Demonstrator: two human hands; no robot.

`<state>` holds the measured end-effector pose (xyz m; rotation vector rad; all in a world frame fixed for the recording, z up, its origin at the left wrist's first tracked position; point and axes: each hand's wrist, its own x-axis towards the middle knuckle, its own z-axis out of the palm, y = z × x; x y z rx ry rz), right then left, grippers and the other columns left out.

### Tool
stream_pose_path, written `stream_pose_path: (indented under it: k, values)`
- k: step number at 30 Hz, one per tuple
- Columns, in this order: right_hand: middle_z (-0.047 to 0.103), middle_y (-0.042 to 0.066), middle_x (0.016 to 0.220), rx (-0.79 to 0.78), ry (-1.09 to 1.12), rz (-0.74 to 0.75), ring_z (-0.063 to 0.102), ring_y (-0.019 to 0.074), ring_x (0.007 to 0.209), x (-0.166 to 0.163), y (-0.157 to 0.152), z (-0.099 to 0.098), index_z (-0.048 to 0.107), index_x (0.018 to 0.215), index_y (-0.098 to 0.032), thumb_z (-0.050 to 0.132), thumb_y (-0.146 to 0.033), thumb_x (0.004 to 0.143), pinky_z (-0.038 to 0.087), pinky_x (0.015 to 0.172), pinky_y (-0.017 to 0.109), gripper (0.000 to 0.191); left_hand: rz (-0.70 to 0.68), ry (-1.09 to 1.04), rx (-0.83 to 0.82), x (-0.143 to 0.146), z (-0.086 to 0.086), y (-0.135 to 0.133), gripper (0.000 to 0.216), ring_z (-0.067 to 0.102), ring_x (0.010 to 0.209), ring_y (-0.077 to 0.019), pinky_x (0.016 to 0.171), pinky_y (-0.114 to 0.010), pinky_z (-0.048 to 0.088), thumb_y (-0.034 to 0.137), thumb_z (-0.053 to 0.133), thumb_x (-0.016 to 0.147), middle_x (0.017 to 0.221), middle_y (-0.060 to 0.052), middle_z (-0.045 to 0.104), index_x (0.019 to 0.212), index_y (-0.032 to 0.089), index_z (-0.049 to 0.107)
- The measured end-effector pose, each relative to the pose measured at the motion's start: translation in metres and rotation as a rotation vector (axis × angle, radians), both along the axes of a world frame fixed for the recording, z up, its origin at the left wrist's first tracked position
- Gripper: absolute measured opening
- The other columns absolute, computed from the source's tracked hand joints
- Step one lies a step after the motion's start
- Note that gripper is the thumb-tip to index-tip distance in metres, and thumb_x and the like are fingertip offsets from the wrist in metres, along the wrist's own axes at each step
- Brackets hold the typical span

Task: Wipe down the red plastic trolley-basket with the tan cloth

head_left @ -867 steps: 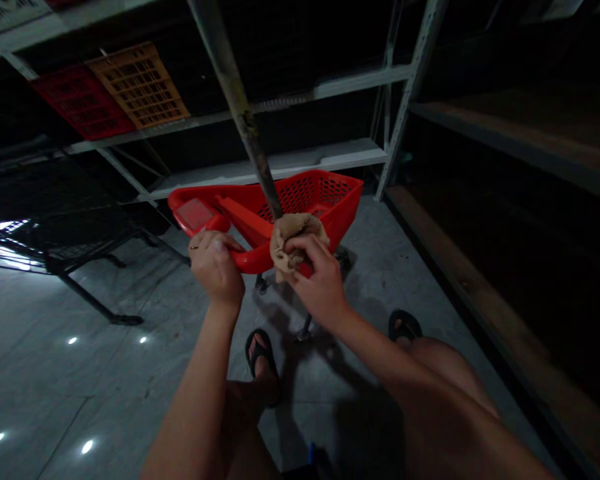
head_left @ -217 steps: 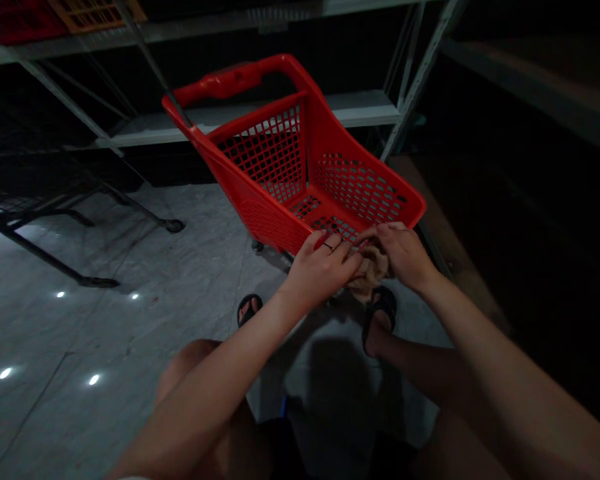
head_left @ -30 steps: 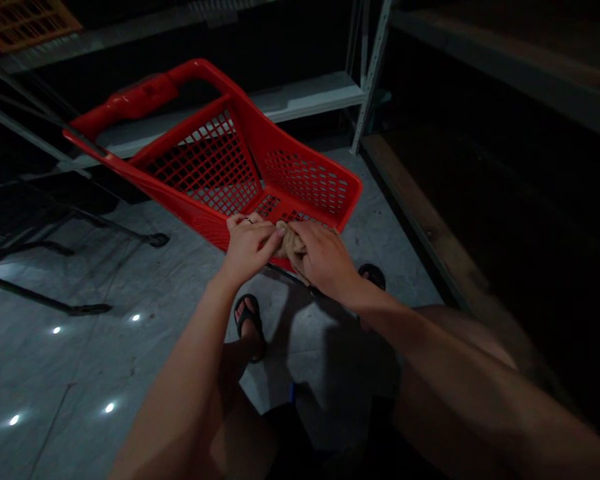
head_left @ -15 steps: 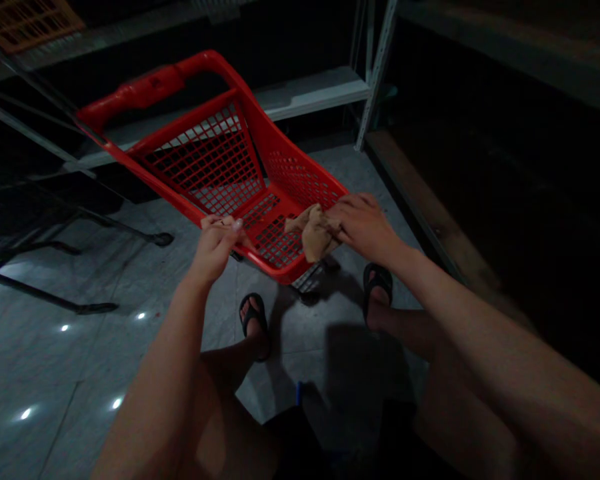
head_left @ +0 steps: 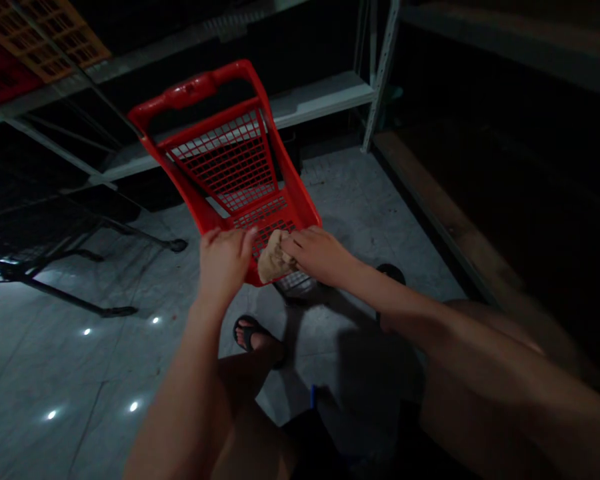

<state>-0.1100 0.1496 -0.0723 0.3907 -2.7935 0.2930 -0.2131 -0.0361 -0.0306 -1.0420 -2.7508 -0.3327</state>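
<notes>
A red plastic shopping cart (head_left: 230, 160) stands in front of me, its handle at the far end and its mesh basket facing me. My left hand (head_left: 223, 263) grips the near rim of the basket, fingers curled over the edge. My right hand (head_left: 316, 253) is closed on a crumpled tan cloth (head_left: 274, 260) and presses it against the basket's near corner. My bare knees and black sandals show below the hands.
Grey metal shelving (head_left: 325, 97) runs behind the cart. A dark wooden shelf unit (head_left: 460, 233) lines the right side. Orange and red crates (head_left: 45, 40) sit upper left. A black wire cart frame (head_left: 40, 247) stands left on the glossy grey floor.
The cart has swung so its near end now points at me. My right hand brought the cloth leftward to the near corner, beside my left hand, which stays on the rim.
</notes>
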Motion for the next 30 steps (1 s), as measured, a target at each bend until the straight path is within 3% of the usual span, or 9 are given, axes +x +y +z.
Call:
stream_pose_path:
  k: [3,7,12,17,19,22,26,30]
  values:
    - [0.075,0.012,0.106,0.001,0.013,0.092,0.067,0.0248,0.098,-0.003,0.004,0.003,0.066,0.122,-0.014,0.054,-0.017,0.101,0.044,0.097,0.042,0.025,0.028,-0.151,-0.163,0.039,-0.006,0.004,0.061,0.075,0.083,-0.0306,0.080,-0.039,0.050,0.058,0.027,0.109,0.086,-0.013,0.077,0.105,0.019,0.074]
    - [0.076,0.009,0.106,-0.030,0.037,0.106,0.066,0.0249,0.105,-0.004,0.033,0.006,0.069,0.111,-0.020,0.054,-0.017,0.099,0.035,0.112,0.049,0.020,0.045,-0.087,-0.121,0.047,-0.021,-0.003,0.061,0.075,0.082,-0.0279,0.068,-0.033,0.046,0.054,0.021,0.111,0.088,-0.012,0.079,0.132,0.023,0.070]
    - [0.074,0.010,0.126,-0.163,0.014,0.036,0.062,0.0268,0.127,-0.009,0.069,0.013,0.071,0.112,-0.023,0.051,-0.010,0.094,0.032,0.116,0.052,0.029,-0.177,-0.120,-0.053,0.024,-0.027,-0.022,0.067,0.075,0.080,-0.0240,0.067,-0.032,0.045,0.060,0.025,0.108,0.083,-0.009,0.079,0.103,0.026,0.082]
    - [0.068,0.008,0.142,-0.213,0.007,0.026,0.044,0.0296,0.149,-0.029,0.076,0.015,0.070,0.125,-0.027,0.051,-0.011,0.093,0.033,0.118,0.057,0.040,-0.218,-0.181,-0.011,0.013,-0.020,-0.048,0.066,0.070,0.068,-0.0206,0.060,-0.031,0.040,0.065,0.033,0.104,0.070,-0.006,0.075,0.083,0.026,0.081]
    - [0.068,0.007,0.141,-0.235,0.020,0.054,0.041,0.0291,0.151,-0.039,0.070,0.011,0.070,0.125,-0.027,0.050,-0.011,0.093,0.032,0.119,0.058,0.041,-0.197,-0.215,0.009,0.009,-0.018,-0.059,0.066,0.068,0.065,-0.0191,0.060,-0.030,0.039,0.065,0.035,0.102,0.067,-0.006,0.073,0.074,0.024,0.079]
    - [0.071,0.006,0.133,-0.258,0.046,0.139,0.050,0.0273,0.142,-0.045,0.045,0.003,0.072,0.119,-0.027,0.049,-0.009,0.091,0.037,0.119,0.057,0.040,-0.128,-0.220,0.016,-0.003,-0.017,-0.073,0.071,0.059,0.055,-0.0162,0.057,-0.030,0.033,0.070,0.037,0.099,0.057,-0.004,0.065,0.056,0.022,0.066]
    - [0.075,0.010,0.115,-0.167,0.073,0.268,0.061,0.0283,0.123,-0.030,-0.004,-0.001,0.074,0.109,-0.022,0.051,-0.013,0.092,0.044,0.117,0.055,0.030,0.016,-0.157,-0.020,-0.033,-0.019,-0.082,0.075,0.047,0.047,-0.0146,0.055,-0.031,0.024,0.074,0.037,0.097,0.046,-0.003,0.049,0.045,0.021,0.048]
    - [0.072,0.014,0.127,-0.108,0.099,0.269,0.056,0.0307,0.132,-0.012,-0.039,-0.002,0.070,0.122,-0.018,0.059,-0.016,0.090,0.042,0.122,0.055,0.034,0.166,-0.071,-0.096,-0.044,-0.018,-0.064,0.071,0.058,0.057,-0.0192,0.057,-0.032,0.026,0.065,0.035,0.103,0.056,-0.007,0.062,0.053,0.021,0.059]
